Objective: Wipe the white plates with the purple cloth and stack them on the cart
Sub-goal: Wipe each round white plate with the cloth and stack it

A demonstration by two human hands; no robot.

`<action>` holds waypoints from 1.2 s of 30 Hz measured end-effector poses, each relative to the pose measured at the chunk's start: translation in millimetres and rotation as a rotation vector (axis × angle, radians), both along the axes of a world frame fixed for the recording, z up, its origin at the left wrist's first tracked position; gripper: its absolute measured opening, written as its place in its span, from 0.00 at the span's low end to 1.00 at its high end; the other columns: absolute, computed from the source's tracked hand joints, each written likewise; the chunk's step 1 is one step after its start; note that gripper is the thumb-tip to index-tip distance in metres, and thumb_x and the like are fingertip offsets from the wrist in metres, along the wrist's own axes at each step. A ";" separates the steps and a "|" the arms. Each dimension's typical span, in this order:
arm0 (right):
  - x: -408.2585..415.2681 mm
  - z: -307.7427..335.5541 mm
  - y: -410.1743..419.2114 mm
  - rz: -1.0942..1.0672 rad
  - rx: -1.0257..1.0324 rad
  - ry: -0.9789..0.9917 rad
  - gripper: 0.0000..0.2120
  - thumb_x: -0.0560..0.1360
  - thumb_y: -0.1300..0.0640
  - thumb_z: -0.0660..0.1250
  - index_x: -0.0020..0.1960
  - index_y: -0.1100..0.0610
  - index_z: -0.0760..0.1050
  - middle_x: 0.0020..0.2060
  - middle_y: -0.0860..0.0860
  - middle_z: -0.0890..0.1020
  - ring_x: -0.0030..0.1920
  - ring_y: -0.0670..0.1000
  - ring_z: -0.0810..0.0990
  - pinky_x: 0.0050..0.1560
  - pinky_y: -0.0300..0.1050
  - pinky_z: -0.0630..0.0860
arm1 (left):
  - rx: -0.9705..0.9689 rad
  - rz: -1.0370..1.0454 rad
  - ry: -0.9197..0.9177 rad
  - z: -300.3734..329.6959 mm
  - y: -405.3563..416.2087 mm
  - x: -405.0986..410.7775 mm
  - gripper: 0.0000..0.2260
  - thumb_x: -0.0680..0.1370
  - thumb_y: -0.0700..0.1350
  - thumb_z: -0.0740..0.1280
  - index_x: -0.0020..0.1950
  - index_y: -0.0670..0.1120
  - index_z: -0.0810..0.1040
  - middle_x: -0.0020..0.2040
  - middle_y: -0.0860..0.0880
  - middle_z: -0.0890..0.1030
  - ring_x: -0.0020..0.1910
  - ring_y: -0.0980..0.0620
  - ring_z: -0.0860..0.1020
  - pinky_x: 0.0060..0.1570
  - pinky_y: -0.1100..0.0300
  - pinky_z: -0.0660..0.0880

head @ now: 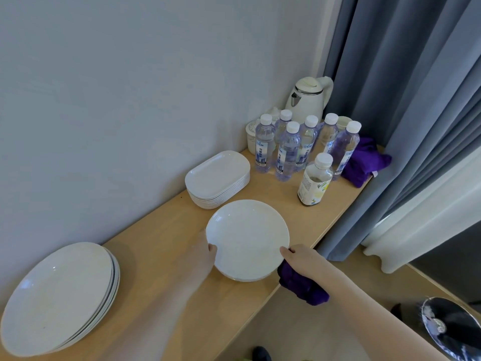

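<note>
A round white plate [247, 238] is held level over the wooden counter [182, 295], on top of what looks like one or two more round plates. My left hand [207, 254] grips its left rim with the thumb on top. My right hand [302, 259] holds its right rim and also clutches a purple cloth [302, 286] bunched under the palm. A stack of large round white plates [59, 298] lies at the counter's left end. A stack of several oblong white plates [218, 178] sits behind the held plate. No cart is in view.
Several water bottles [289, 149] and a juice bottle [315, 181] stand at the counter's far end, with a white kettle [309, 99] and white cups [252, 136] behind. A second purple cloth [364, 162] lies by the grey curtain [403, 113]. A dark round object [453, 329] sits low right.
</note>
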State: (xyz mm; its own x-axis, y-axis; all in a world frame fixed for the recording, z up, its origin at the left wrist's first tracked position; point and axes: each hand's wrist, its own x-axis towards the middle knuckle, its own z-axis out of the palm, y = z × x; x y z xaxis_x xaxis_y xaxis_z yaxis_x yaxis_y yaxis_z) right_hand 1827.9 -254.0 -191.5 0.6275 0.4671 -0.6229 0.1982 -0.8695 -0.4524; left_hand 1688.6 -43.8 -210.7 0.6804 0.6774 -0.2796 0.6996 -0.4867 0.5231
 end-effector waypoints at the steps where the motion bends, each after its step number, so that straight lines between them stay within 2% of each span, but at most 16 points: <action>1: 0.7 0.4 0.7 0.003 0.001 0.006 0.21 0.83 0.45 0.48 0.38 0.54 0.68 0.32 0.50 0.73 0.34 0.48 0.71 0.39 0.42 0.67 | 0.002 0.001 0.000 -0.7 -0.6 0.0 0.13 0.78 0.47 0.56 0.61 0.45 0.71 0.44 0.46 0.79 0.39 0.45 0.76 0.38 0.55 0.72; 4: 1.0 1.1 2.5 0.005 0.004 0.026 0.21 0.83 0.46 0.48 0.38 0.54 0.68 0.33 0.50 0.73 0.34 0.47 0.71 0.39 0.41 0.67 | 0.064 0.017 -0.004 -5.6 -1.4 -0.4 0.18 0.77 0.46 0.56 0.67 0.50 0.65 0.44 0.48 0.78 0.37 0.47 0.76 0.34 0.56 0.69; 6: 0.9 2.1 2.5 0.010 -0.008 0.038 0.21 0.83 0.45 0.48 0.40 0.53 0.70 0.35 0.50 0.75 0.36 0.47 0.73 0.42 0.41 0.68 | 0.047 0.018 -0.009 -1.8 -4.4 0.8 0.20 0.77 0.45 0.56 0.70 0.51 0.63 0.46 0.49 0.78 0.39 0.47 0.77 0.36 0.55 0.71; 8: 1.7 4.8 -0.3 0.003 -0.019 0.067 0.23 0.83 0.42 0.48 0.48 0.55 0.75 0.41 0.51 0.79 0.39 0.47 0.75 0.44 0.40 0.69 | 0.014 0.019 -0.028 -0.8 -5.4 0.3 0.20 0.77 0.45 0.56 0.70 0.52 0.63 0.48 0.50 0.78 0.42 0.47 0.77 0.41 0.54 0.74; 10: 3.6 11.5 -5.4 0.000 -0.032 0.084 0.24 0.82 0.41 0.49 0.55 0.58 0.76 0.45 0.54 0.81 0.39 0.47 0.76 0.42 0.39 0.70 | 0.004 0.005 -0.034 0.5 -4.6 -1.5 0.19 0.77 0.45 0.55 0.69 0.53 0.64 0.49 0.50 0.78 0.43 0.48 0.77 0.43 0.53 0.75; 12: 5.7 19.6 -11.5 0.012 -0.043 0.073 0.24 0.82 0.42 0.50 0.54 0.58 0.77 0.45 0.54 0.81 0.38 0.47 0.76 0.39 0.38 0.70 | 0.004 -0.007 -0.040 1.8 -4.1 -3.4 0.16 0.78 0.46 0.55 0.66 0.52 0.66 0.50 0.50 0.78 0.44 0.48 0.77 0.45 0.51 0.77; 15: 6.7 33.4 -17.7 0.012 -0.014 0.026 0.21 0.82 0.43 0.52 0.45 0.56 0.75 0.37 0.51 0.79 0.36 0.47 0.75 0.37 0.37 0.70 | 0.044 -0.015 -0.028 3.7 -5.8 -7.5 0.11 0.80 0.47 0.54 0.61 0.48 0.69 0.48 0.47 0.78 0.43 0.46 0.77 0.45 0.48 0.77; 18: -0.5 53.4 -12.9 -0.013 0.110 -0.005 0.18 0.82 0.45 0.53 0.44 0.53 0.74 0.37 0.50 0.80 0.37 0.48 0.77 0.39 0.39 0.72 | 0.103 -0.023 -0.043 4.7 -9.7 -16.1 0.13 0.81 0.48 0.54 0.63 0.47 0.70 0.50 0.46 0.77 0.45 0.44 0.77 0.46 0.47 0.76; 21: -17.2 70.7 7.3 -0.013 0.288 -0.052 0.16 0.81 0.46 0.55 0.43 0.53 0.73 0.39 0.50 0.80 0.39 0.49 0.77 0.42 0.42 0.72 | 0.143 -0.011 -0.071 12.5 -14.8 -28.4 0.14 0.81 0.49 0.55 0.65 0.49 0.71 0.50 0.48 0.75 0.44 0.46 0.76 0.46 0.52 0.74; 23: -33.3 76.7 27.4 -0.003 0.388 -0.073 0.14 0.81 0.46 0.56 0.41 0.51 0.72 0.37 0.47 0.78 0.40 0.50 0.76 0.44 0.44 0.71 | 0.104 0.033 -0.124 21.6 -18.8 -37.8 0.13 0.82 0.47 0.56 0.63 0.48 0.73 0.53 0.49 0.74 0.44 0.50 0.73 0.43 0.56 0.68; 25: -53.0 79.3 49.7 0.005 0.457 -0.086 0.13 0.80 0.46 0.56 0.43 0.51 0.74 0.38 0.46 0.80 0.43 0.49 0.77 0.45 0.43 0.71 | 0.055 0.085 -0.203 30.1 -20.0 -49.7 0.13 0.82 0.45 0.56 0.64 0.48 0.73 0.57 0.51 0.74 0.44 0.53 0.72 0.43 0.58 0.66; 27: -73.0 80.0 73.5 0.033 0.516 -0.106 0.13 0.80 0.46 0.56 0.46 0.52 0.75 0.40 0.47 0.81 0.44 0.48 0.78 0.47 0.44 0.72 | 0.047 0.125 -0.286 35.5 -16.1 -64.8 0.14 0.82 0.44 0.56 0.66 0.48 0.74 0.59 0.50 0.75 0.47 0.53 0.75 0.48 0.57 0.70; 30: -101.3 77.0 112.7 0.090 0.569 -0.081 0.13 0.80 0.46 0.56 0.47 0.51 0.75 0.41 0.47 0.81 0.44 0.49 0.78 0.47 0.45 0.73 | 0.089 0.220 -0.363 43.0 -6.0 -95.7 0.14 0.82 0.44 0.57 0.66 0.48 0.75 0.57 0.50 0.76 0.51 0.53 0.76 0.51 0.59 0.71; 33: -127.8 72.0 147.3 0.114 0.623 0.005 0.11 0.80 0.46 0.57 0.47 0.50 0.74 0.42 0.46 0.81 0.45 0.48 0.79 0.46 0.44 0.74 | 0.224 0.328 -0.360 46.9 9.2 -133.9 0.14 0.81 0.41 0.59 0.64 0.46 0.77 0.57 0.48 0.78 0.56 0.51 0.74 0.48 0.64 0.65; 36: -154.8 71.6 173.7 0.159 0.685 0.041 0.09 0.80 0.48 0.57 0.49 0.49 0.75 0.42 0.44 0.81 0.45 0.46 0.79 0.43 0.41 0.73 | 0.286 0.441 -0.271 44.4 29.2 -176.8 0.14 0.79 0.38 0.62 0.63 0.45 0.78 0.56 0.46 0.79 0.56 0.46 0.72 0.50 0.57 0.70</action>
